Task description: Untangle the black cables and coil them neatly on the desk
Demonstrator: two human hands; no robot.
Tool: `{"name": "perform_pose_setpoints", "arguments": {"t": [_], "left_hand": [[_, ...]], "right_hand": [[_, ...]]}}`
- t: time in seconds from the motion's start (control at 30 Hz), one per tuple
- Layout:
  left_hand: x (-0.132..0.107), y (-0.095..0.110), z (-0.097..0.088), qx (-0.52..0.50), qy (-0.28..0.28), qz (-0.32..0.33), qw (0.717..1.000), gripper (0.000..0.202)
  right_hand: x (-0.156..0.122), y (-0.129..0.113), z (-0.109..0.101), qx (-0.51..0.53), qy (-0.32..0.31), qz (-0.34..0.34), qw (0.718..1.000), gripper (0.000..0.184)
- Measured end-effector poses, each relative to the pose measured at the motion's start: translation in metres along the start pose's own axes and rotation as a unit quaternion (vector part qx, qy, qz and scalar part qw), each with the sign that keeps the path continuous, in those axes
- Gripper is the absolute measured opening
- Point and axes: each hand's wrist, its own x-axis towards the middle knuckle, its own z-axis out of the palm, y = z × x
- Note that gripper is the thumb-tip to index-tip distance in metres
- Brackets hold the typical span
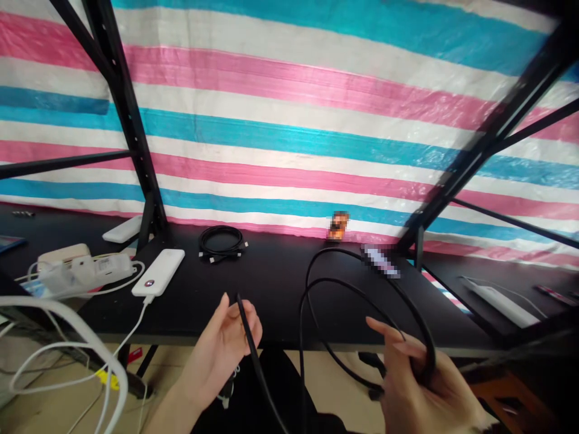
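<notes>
My left hand (228, 340) is raised in front of the desk edge, palm towards me. Its fingers curl loosely by a straight stretch of black cable (257, 361), whose upper end sticks up past them; the thumb stands apart. At the right, my right hand (420, 377) is closed around looped black cable (423, 313), index finger pointing out to the left. Wide loops hang between the hands and rise above the desk top. Part of the bundle is hidden inside the right hand.
On the black desk (271, 265) lie a coiled black cable (221, 242) and a white power bank (159, 272) with a white lead plugged in. A white power strip (90, 272) sits left. Black metal posts (131, 120) flank the desk; a striped sheet (289, 120) hangs behind.
</notes>
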Motion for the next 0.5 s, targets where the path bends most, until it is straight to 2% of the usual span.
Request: {"name": "perform_pose_setpoints", "arguments": {"t": [0.07,0.13,0.2,0.33,0.5], "left_hand": [[-0.002,0.000,0.000,-0.025,-0.024,0.010,0.999,0.023],[-0.006,0.003,-0.001,0.006,-0.047,0.039,0.998,0.022],[-0.009,0.007,-0.001,0.055,-0.058,0.069,0.994,0.019],[-0.016,0.015,0.001,0.110,-0.060,0.105,0.986,0.014],[-0.019,0.012,0.010,0.137,-0.047,0.119,0.982,0.021]], "right_hand": [[0.000,0.001,-0.004,-0.006,-0.043,-0.017,0.999,0.015],[0.001,0.004,-0.007,-0.031,-0.092,-0.037,0.995,0.009],[0.003,0.012,-0.008,-0.045,-0.133,-0.025,0.990,0.006],[0.001,0.032,-0.009,-0.014,-0.187,0.093,0.978,0.014],[-0.002,0.041,-0.009,0.044,-0.259,0.240,0.935,0.029]]}}
